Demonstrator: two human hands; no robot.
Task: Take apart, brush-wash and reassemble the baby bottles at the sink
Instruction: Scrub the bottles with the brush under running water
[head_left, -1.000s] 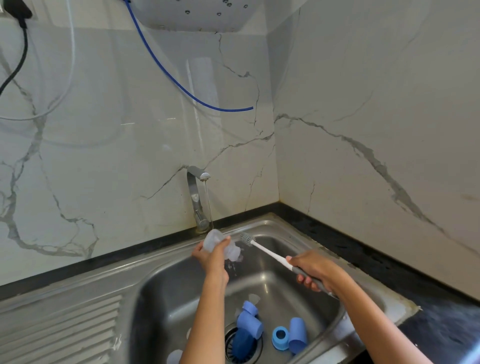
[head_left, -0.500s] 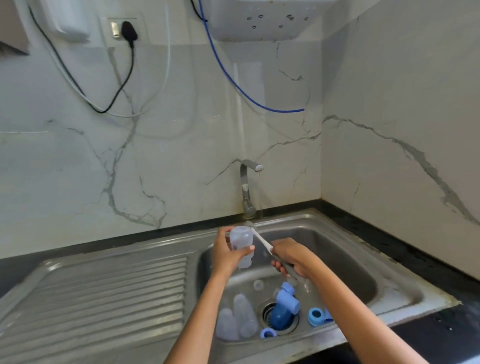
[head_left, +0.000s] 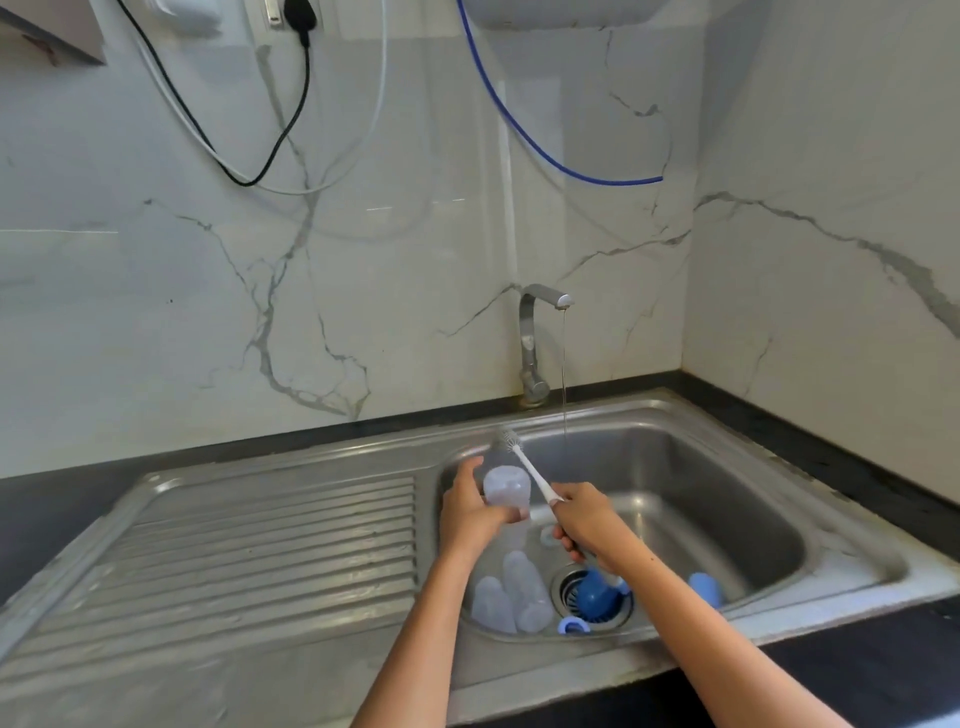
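My left hand grips a clear baby bottle over the left part of the sink basin. My right hand holds the handle of a white bottle brush; its bristle head points up and away, just past the bottle. Two more clear bottles lie on the basin floor near the drain. Blue bottle parts lie there too: a cap on the drain, a ring at the front, another cap to the right.
The tap at the back runs a thin stream of water into the basin. A ribbed steel drainboard spreads to the left. Marble walls close the back and right. Black, white and blue cables hang on the wall above.
The view has swung left and the hands have moved away from the water stream to the basin's left. The brush head now sits beside and above the bottle.
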